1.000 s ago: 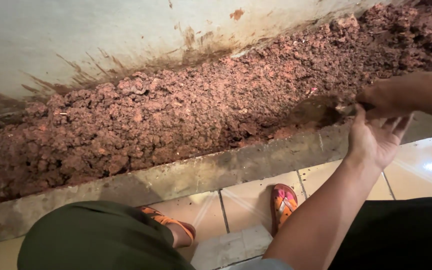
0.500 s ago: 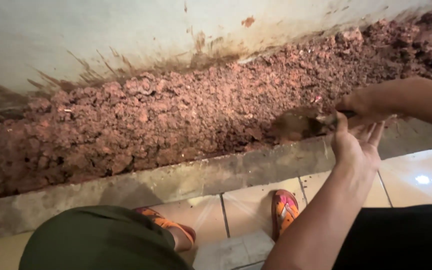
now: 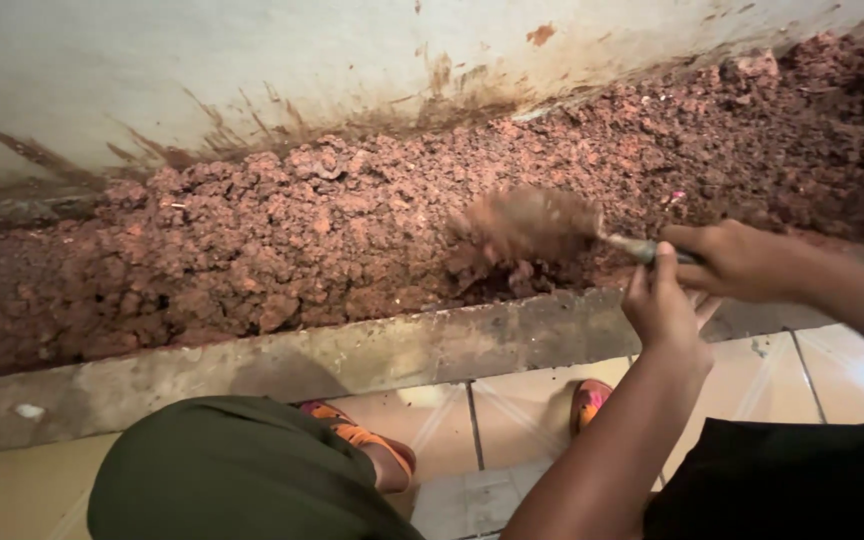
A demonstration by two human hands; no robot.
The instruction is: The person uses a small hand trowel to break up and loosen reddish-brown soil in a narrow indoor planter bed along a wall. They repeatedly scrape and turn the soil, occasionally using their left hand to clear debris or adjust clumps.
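Note:
My right hand (image 3: 742, 262) comes in from the right edge and is closed around the handle of a small garden trowel (image 3: 642, 247). The trowel's blade (image 3: 532, 222) is blurred, coated in soil, and sits over a dark hollow in the reddish clumpy soil (image 3: 282, 230). My left hand (image 3: 667, 318) rises from below, just under the right hand. Its fingers point up and touch the trowel handle without wrapping around it. The soil fills a long raised bed against the wall.
A grey concrete curb (image 3: 352, 352) fronts the bed. Behind it stands a white, mud-streaked wall (image 3: 202, 70). Below are beige floor tiles (image 3: 522, 410), my feet in orange and pink sandals (image 3: 588, 400), a green-clad knee (image 3: 232, 475) and a black-clad leg (image 3: 792, 480).
Both hands and the trowel have shifted left along the bed. The blade now swings through the soil, blurred, with a darker hollow beneath it.

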